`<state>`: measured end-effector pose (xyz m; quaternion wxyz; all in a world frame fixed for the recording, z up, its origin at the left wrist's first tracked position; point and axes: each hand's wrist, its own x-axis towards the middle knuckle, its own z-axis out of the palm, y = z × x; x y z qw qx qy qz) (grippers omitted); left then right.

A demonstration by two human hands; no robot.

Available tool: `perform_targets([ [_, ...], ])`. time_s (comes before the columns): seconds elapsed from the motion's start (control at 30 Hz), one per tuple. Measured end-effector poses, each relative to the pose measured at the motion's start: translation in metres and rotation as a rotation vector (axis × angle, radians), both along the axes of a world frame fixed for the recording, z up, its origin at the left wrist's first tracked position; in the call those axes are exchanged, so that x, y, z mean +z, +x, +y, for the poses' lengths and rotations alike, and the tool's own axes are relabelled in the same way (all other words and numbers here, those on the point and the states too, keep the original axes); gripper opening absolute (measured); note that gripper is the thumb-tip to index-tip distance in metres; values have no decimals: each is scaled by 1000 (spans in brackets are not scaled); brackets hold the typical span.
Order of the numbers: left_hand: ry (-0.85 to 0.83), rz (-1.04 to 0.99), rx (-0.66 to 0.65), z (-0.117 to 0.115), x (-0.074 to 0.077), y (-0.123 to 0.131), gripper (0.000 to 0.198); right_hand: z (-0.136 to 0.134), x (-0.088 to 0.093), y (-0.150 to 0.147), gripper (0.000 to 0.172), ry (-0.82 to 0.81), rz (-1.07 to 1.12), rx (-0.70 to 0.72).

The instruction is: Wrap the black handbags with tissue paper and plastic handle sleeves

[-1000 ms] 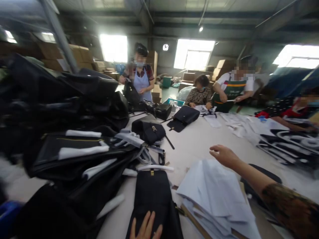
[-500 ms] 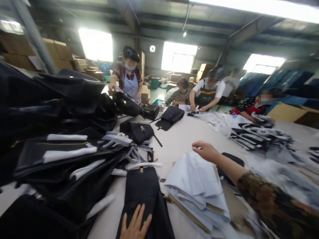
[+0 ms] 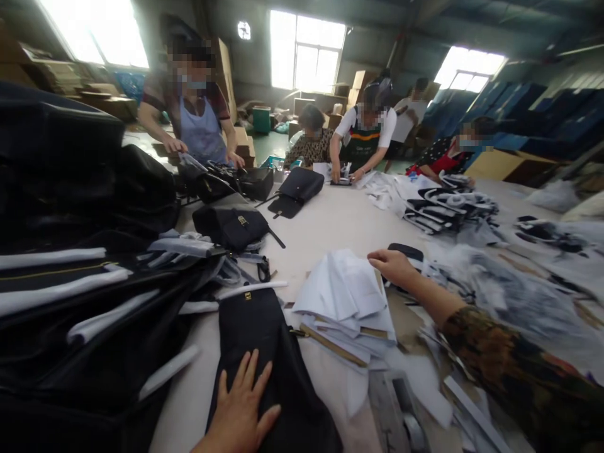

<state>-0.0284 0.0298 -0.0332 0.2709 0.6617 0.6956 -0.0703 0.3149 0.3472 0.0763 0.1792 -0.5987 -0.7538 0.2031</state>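
Note:
My left hand (image 3: pixel 243 402) lies flat with spread fingers on a black leather-like bag (image 3: pixel 252 327), which has a small gold clasp near its far end. A white-wrapped handle (image 3: pixel 255 290) crosses beyond that end. To the right sits a loose stack of white paper sheets (image 3: pixel 337 296), with brown pieces among them. At the stack's far right corner is my right hand (image 3: pixel 394 265), its fingers bent and close together. Whether they pinch a sheet is hidden. Just behind that hand lies a small black item (image 3: pixel 406 251).
Black bags with white-wrapped handles (image 3: pixel 108 308) pile up on the left. Further black bags (image 3: pixel 297 189) lie across the white table (image 3: pixel 340 220). A tape dispenser (image 3: pixel 399 409) is near the front edge. Clear plastic (image 3: pixel 500 270) covers the right side. Several co-workers (image 3: pixel 202 126) work opposite.
The view has tilted down and shifted right, bringing the tape dispenser into sight. My right hand has come down to the paper stack's corner. My left hand stays on the bag.

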Motion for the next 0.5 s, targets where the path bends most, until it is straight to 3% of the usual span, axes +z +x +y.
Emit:
perform_targets([
  [0.27,-3,38,-33,1,2,3,71,-41,-2,9,20,14,-8,30],
  [0.43,-51,55,-6,5,3,1,68,-70,-6,-12,23,75,-78,136],
  [0.5,-98,92,15,9,1,2,60,-79,-6,-27,24,170,-238,250],
])
